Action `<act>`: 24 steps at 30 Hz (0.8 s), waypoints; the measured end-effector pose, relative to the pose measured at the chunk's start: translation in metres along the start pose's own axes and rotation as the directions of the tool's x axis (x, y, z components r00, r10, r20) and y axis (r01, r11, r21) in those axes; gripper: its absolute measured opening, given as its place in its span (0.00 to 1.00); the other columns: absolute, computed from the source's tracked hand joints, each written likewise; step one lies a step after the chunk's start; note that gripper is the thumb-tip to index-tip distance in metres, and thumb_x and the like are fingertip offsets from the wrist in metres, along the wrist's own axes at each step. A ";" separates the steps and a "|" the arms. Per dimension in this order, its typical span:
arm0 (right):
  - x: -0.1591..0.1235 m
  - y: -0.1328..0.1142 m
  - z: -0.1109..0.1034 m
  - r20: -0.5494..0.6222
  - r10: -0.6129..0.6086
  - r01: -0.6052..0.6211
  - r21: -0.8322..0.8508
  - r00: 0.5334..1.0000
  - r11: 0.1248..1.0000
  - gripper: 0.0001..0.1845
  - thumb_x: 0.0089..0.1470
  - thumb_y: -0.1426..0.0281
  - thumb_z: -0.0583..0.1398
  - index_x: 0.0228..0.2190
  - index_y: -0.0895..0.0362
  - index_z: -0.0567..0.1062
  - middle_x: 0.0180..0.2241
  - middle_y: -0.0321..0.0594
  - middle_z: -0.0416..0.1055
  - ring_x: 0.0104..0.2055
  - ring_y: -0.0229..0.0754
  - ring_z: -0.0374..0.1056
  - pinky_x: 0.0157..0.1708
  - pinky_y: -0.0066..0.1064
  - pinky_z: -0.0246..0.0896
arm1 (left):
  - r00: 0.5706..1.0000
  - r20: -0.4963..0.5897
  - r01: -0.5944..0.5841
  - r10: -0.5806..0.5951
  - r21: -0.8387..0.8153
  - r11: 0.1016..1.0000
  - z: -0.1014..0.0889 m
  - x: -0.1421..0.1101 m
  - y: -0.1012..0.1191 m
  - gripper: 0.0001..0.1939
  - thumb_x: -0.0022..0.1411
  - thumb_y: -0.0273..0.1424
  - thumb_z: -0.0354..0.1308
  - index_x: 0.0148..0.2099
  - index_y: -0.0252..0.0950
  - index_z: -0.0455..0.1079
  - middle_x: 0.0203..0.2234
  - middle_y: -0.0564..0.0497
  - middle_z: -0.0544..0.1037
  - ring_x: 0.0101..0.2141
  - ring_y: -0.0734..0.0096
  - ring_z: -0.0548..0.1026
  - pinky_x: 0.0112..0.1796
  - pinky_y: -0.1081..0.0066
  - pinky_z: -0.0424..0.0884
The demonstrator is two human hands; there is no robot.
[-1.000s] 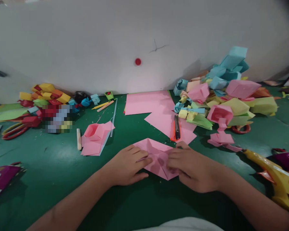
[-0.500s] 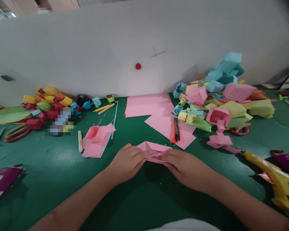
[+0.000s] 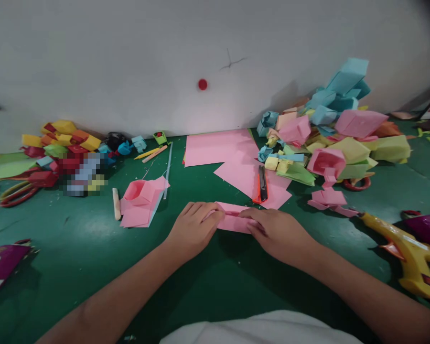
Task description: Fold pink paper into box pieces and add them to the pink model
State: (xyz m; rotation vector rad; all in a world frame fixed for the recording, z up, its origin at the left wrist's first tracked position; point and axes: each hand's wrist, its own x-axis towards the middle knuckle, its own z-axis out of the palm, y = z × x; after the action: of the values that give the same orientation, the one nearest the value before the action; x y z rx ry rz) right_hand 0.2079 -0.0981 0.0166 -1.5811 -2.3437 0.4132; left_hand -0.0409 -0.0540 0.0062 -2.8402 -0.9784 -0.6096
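A folded pink paper piece (image 3: 232, 220) lies on the green mat (image 3: 75, 239) in front of me, folded up into a narrow strip. My left hand (image 3: 193, 229) presses its left end with bent fingers. My right hand (image 3: 275, 231) pinches and presses its right end. Both hands touch the paper and each other's fingertips nearly meet over it.
Flat pink sheets (image 3: 222, 148) lie behind, with an orange utility knife (image 3: 262, 184) on them. A pile of folded coloured paper boxes (image 3: 329, 134) is at right, another pile (image 3: 60, 143) at left. A folded pink box (image 3: 139, 200), yellow glue gun (image 3: 404, 248), red scissors (image 3: 16, 193) lie around.
The pink paper, spread open as a wide shape a second ago, has been folded up into a narrow strip. Both hands moved slightly away from me, still on it.
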 end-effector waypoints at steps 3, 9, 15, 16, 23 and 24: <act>0.001 0.001 0.003 -0.003 0.052 -0.052 0.002 0.999 0.999 0.18 0.63 0.72 0.53 0.53 0.53 0.72 0.41 0.42 0.79 0.41 0.48 0.75 0.37 0.37 0.66 | 0.995 0.048 -0.086 0.089 -0.051 0.995 -0.001 -0.002 0.002 0.12 0.72 0.26 0.49 0.48 0.38 0.74 0.45 0.47 0.79 0.48 0.62 0.74 0.48 0.60 0.69; 0.000 0.002 -0.002 -0.119 -0.191 0.165 -0.202 0.974 0.965 0.17 0.64 0.73 0.53 0.50 0.56 0.75 0.51 0.48 0.73 0.50 0.54 0.68 0.48 0.47 0.65 | 0.980 0.194 -0.029 0.045 -0.085 0.996 -0.004 -0.007 0.008 0.18 0.71 0.31 0.51 0.61 0.35 0.67 0.57 0.43 0.74 0.59 0.56 0.69 0.58 0.54 0.65; -0.006 -0.011 -0.003 0.011 -0.397 0.391 -0.202 0.918 0.898 0.18 0.66 0.72 0.52 0.53 0.60 0.74 0.52 0.48 0.74 0.55 0.53 0.66 0.55 0.50 0.63 | 0.949 0.298 -0.089 0.100 -0.052 0.995 -0.004 -0.011 0.018 0.26 0.71 0.34 0.51 0.67 0.30 0.60 0.67 0.39 0.63 0.67 0.51 0.59 0.65 0.52 0.56; -0.008 -0.014 -0.001 0.030 -0.392 0.390 -0.196 0.919 0.900 0.19 0.65 0.72 0.53 0.55 0.60 0.74 0.53 0.49 0.74 0.56 0.54 0.66 0.56 0.50 0.63 | 0.945 0.310 -0.091 0.104 -0.055 0.994 -0.003 -0.012 0.020 0.27 0.71 0.35 0.51 0.68 0.29 0.58 0.67 0.38 0.62 0.68 0.51 0.57 0.66 0.52 0.55; -0.031 -0.022 0.016 0.041 -0.201 0.203 -0.326 0.979 0.924 0.31 0.66 0.61 0.53 0.61 0.69 0.68 0.62 0.58 0.66 0.65 0.60 0.61 0.64 0.54 0.56 | 0.927 0.370 -0.056 0.057 -0.011 0.998 -0.002 -0.020 0.025 0.32 0.73 0.43 0.48 0.71 0.31 0.54 0.70 0.39 0.55 0.70 0.51 0.51 0.68 0.51 0.46; -0.034 -0.021 0.019 0.040 -0.196 0.197 -0.344 0.980 0.918 0.32 0.66 0.60 0.53 0.62 0.69 0.67 0.63 0.59 0.65 0.66 0.61 0.60 0.65 0.54 0.55 | 0.924 0.380 -0.054 0.053 -0.007 0.999 -0.003 -0.020 0.025 0.32 0.72 0.43 0.48 0.71 0.32 0.54 0.70 0.39 0.55 0.70 0.51 0.51 0.68 0.51 0.45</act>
State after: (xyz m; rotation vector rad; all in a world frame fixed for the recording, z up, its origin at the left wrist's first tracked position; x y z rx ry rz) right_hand 0.1947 -0.1385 0.0051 -1.4561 -2.6585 -0.0471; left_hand -0.0414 -0.0855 0.0023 -3.0340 -0.9383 -0.0449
